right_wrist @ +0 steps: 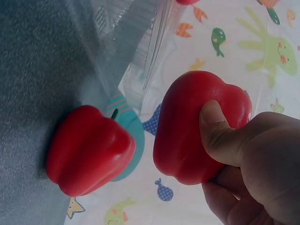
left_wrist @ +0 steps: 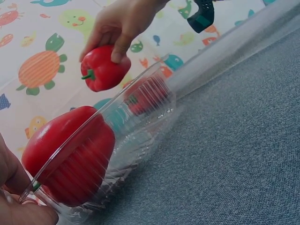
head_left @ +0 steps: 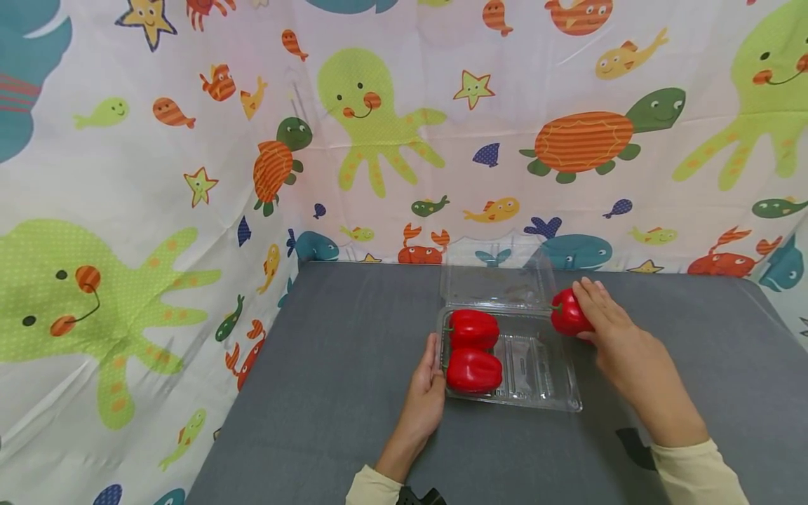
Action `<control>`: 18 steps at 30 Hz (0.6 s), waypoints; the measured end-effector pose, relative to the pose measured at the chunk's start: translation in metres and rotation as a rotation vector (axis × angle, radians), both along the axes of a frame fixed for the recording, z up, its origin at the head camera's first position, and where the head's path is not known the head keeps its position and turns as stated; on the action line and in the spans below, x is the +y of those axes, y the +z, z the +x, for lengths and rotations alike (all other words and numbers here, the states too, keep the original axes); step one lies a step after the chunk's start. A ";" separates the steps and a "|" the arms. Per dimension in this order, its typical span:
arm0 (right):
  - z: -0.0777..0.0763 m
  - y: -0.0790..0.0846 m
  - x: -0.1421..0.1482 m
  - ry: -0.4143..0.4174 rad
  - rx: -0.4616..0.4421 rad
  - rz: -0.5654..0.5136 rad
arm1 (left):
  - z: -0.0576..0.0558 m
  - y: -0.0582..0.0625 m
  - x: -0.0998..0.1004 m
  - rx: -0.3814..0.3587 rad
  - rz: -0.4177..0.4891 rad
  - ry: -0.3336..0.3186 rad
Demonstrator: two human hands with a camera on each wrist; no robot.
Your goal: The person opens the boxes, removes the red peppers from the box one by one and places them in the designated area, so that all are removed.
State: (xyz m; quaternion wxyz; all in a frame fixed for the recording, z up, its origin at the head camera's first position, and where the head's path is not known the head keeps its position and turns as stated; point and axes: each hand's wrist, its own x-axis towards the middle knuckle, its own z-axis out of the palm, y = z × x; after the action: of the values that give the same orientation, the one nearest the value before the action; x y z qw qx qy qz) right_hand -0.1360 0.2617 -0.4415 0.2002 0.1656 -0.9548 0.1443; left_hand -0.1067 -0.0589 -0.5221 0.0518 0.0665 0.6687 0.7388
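A red bell pepper (right_wrist: 187,131) is gripped in my right hand (head_left: 621,344), thumb on one side and fingers on the other, above the right edge of a clear plastic clamshell box (head_left: 536,365). Inside the box, along its left side, lie two more red peppers, a far pepper (head_left: 475,330) and a near pepper (head_left: 473,372). My left hand (head_left: 424,396) pinches the box's left rim. The right wrist view shows another red pepper (right_wrist: 91,150) resting on the grey surface; in the head view it is hidden behind the right hand.
Hinged at the back, the box's clear lid (head_left: 497,280) stands raised against a printed curtain (head_left: 404,161) of sea animals. A grey cloth (head_left: 353,337) covers the table. A dark leaf-shaped patch (head_left: 634,447) shows beside the right forearm.
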 end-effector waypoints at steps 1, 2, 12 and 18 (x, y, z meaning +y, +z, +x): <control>0.000 0.000 0.001 -0.003 -0.003 0.000 | 0.000 -0.001 0.000 0.003 -0.001 0.001; 0.000 0.001 0.002 -0.007 -0.008 0.004 | 0.000 -0.001 0.000 0.006 -0.002 0.001; 0.001 0.006 0.015 -0.071 -0.084 0.005 | 0.001 0.001 0.000 -0.007 -0.005 0.008; 0.002 0.005 0.024 -0.090 -0.092 -0.005 | 0.002 0.002 0.001 -0.015 -0.009 0.019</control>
State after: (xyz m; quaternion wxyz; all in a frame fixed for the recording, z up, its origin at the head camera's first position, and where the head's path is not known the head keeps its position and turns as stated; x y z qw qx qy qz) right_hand -0.1337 0.2855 -0.4363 0.1630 0.1151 -0.9691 0.1449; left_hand -0.1045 -0.0579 -0.5203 0.0503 0.0542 0.6723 0.7365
